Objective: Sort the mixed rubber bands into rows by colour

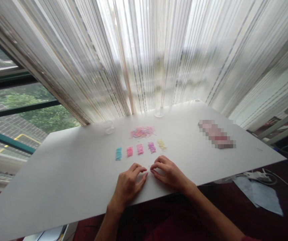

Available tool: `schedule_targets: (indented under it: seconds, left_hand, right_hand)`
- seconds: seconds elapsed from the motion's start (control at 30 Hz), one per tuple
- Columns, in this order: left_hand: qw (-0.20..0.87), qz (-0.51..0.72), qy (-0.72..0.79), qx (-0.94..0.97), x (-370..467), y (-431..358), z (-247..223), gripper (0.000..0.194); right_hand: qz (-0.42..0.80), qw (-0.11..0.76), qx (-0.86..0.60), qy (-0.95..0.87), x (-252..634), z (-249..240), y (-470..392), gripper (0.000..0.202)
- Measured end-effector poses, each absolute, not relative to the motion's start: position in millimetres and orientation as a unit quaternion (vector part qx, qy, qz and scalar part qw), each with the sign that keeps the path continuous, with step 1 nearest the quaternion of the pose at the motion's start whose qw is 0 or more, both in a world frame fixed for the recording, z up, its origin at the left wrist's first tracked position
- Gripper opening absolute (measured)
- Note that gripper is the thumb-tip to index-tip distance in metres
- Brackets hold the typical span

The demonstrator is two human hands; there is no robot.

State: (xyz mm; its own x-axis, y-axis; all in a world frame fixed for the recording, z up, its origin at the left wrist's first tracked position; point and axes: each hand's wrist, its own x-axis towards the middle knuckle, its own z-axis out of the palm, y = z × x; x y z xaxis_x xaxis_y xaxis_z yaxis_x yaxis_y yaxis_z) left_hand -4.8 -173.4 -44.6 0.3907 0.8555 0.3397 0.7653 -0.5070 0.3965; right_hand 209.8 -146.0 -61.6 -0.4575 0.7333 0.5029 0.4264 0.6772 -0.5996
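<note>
My left hand and my right hand meet near the table's front edge, thumbs and forefingers drawn together in a pinch. Between the fingertips lies a small pale band, thin and partly hidden. Just beyond my hands runs a row of small stacks of thin coloured bands: turquoise, coral pink, light pink, purple and pale yellow. Behind the row is a loose, mixed heap of bands, mostly pink. Their exact kind is too small to make out.
On the white table, clear round containers stand back left, and a clear round lid or dish lies at the back edge. A blurred-out pinkish object rests at right. Striped curtains hang behind the table.
</note>
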Motion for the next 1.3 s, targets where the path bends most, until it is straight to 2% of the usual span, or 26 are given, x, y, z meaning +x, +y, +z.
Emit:
schedule_targets:
  seconds: [0.33,0.63,0.8,1.3]
  left_hand:
    - [0.061,0.261,0.47,0.841,-16,-167,-41,0.021]
    - [0.002,0.304,0.57,0.763,-95,-144,-27,0.026]
    - [0.019,0.306,0.615,0.727,-117,-135,-37,0.029]
    - [0.053,0.296,0.635,0.712,-113,-134,-44,0.034]
  right_hand:
    - [0.207,0.38,-0.352,-0.83,211,-62,-146,0.015]
    - [0.23,0.374,-0.354,-0.826,211,-60,-146,0.011]
    - [0.232,0.367,-0.358,-0.826,212,-59,-147,0.012]
    - [0.233,0.369,-0.361,-0.824,211,-58,-146,0.011]
